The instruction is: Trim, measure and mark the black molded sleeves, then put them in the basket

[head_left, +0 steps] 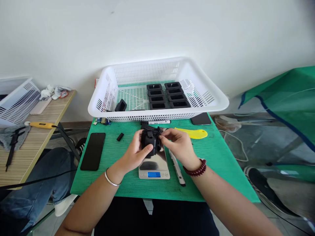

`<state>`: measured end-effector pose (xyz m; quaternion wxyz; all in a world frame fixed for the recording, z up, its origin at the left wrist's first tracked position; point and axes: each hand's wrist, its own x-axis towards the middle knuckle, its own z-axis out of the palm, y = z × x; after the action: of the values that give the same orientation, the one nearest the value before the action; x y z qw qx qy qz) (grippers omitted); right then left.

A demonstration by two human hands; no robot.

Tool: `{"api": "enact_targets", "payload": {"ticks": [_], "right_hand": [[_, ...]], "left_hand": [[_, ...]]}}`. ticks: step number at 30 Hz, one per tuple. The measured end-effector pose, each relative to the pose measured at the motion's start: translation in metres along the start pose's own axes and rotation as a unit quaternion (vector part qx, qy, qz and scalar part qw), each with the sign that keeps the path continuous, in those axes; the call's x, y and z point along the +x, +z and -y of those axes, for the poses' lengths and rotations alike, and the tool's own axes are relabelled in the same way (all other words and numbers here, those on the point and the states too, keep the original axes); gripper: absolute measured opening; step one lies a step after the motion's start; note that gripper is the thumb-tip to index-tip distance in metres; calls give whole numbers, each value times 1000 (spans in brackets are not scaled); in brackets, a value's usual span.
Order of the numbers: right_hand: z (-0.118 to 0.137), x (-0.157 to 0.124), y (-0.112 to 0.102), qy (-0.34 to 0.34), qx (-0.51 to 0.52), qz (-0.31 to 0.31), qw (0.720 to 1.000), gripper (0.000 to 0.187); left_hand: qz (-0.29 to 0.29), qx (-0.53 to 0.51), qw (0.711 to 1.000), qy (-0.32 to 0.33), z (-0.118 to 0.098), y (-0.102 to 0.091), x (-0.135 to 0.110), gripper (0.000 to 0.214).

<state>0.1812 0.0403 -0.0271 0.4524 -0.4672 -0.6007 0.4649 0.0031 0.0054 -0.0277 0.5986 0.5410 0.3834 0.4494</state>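
Observation:
My left hand (pixel 134 150) is wrapped round a black plastic part (pixel 149 141), its thumb lying along the near face. My right hand (pixel 178 144) pinches at the upper right edge of the same part, where dark material shows between thumb and forefinger; its exact shape is hard to make out. Both hands are above a small digital scale (pixel 142 175) with a lit blue display. A white marker pen (pixel 177 168) lies just right of the scale. Beyond my right hand is a yellow-handled cutter (pixel 197 133). Left of the hands sits a small black block (pixel 120 136).
Behind stands a white plastic basket (pixel 157 116) with several black rectangular frames (pixel 157 99). A black phone (pixel 93 151) lies at left on the green table cover (pixel 110 183). Another dark flat device (pixel 201 118) and another marker (pixel 158 122) lie near the basket. A person's leg (pixel 59 173) is at left.

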Motion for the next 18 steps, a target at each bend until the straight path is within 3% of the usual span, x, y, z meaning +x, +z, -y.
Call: {"api": "enact_targets", "payload": {"ticks": [5, 11, 15, 18], "right_hand": [[0, -1, 2, 23, -14, 79, 996, 14], [4, -2, 1, -9, 31, 4, 999, 14], [6, -5, 3, 17, -1, 70, 997, 13], [5, -4, 2, 8, 4, 60, 998, 13]], "left_hand": [[-73, 3, 997, 34, -1, -1, 1, 45], [-25, -29, 999, 8, -2, 4, -1, 45], [-88, -22, 995, 36, -4, 4, -1, 43], [-55, -29, 998, 15, -6, 3, -3, 43]]}}
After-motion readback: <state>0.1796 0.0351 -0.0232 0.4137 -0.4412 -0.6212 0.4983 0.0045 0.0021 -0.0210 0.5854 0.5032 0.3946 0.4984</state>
